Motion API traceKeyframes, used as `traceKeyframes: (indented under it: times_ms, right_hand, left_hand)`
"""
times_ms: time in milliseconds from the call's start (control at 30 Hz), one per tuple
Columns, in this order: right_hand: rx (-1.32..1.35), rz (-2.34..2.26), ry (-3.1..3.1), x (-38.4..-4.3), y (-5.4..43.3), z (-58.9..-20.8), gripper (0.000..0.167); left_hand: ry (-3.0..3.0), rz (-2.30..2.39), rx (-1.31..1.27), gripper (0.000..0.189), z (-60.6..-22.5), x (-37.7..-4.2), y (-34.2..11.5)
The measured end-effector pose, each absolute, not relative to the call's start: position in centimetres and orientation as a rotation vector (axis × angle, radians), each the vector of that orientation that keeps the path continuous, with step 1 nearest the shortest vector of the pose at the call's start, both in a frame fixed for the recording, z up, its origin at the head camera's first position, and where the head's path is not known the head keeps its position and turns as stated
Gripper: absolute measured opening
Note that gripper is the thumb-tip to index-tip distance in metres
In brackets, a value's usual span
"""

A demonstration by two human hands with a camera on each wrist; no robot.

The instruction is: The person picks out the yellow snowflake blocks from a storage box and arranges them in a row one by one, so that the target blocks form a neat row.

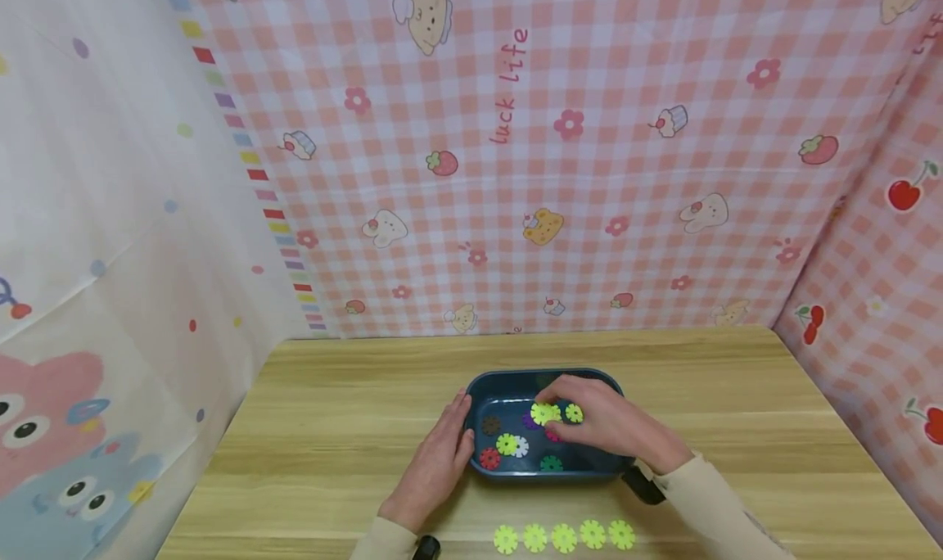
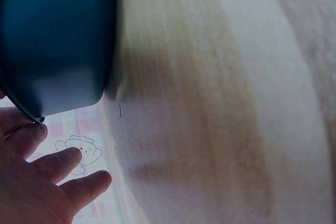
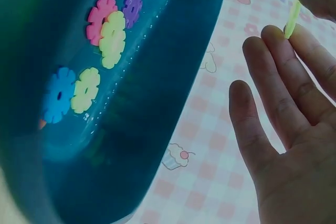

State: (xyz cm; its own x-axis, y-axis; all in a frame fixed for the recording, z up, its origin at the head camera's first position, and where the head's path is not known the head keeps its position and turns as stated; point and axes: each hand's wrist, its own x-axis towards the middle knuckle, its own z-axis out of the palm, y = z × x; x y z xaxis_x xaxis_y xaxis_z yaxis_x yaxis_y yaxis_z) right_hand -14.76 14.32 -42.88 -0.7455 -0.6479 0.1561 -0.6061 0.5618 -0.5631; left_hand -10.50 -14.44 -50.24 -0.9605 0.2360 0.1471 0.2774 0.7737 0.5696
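Five yellow discs (image 1: 564, 531) line the bench (image 1: 331, 445). My right hand (image 1: 600, 417) pinches another disc (image 3: 292, 20) over the blue tray (image 1: 545, 476); my left hand (image 1: 435, 453) touches its side. Seemingly mid-picking, I need a clear lift next.

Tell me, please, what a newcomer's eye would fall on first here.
Probably the row of five yellow-green discs on the wooden table, on the person's side of the dark blue tray. Next, perhaps the right hand, pinching another yellow-green disc above the tray, while the left hand touches the tray's left end. Behind, pink checked cloth fills most of the upper head view.
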Motion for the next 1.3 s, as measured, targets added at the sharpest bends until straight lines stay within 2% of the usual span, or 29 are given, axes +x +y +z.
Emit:
traceKeyframes:
  times_ms: [567,967,1300]
  right_hand:
    - [-1.107,-1.054,2.775,-12.5,17.0,-44.2,0.037]
    - [-1.195,-1.138,2.834,-10.8,18.5,-44.1,0.029]
    - [-1.223,-1.168,2.883,-9.5,20.2,-44.4,0.03]
  left_hand:
    - [-2.884,-0.946,-0.425,0.053,-50.1,-10.5,-14.3]
    - [-2.881,-0.944,-0.427,0.053,-50.2,-10.5,-14.4]
    - [-2.881,-0.95,-0.424,0.054,-50.3,-10.5,-14.4]
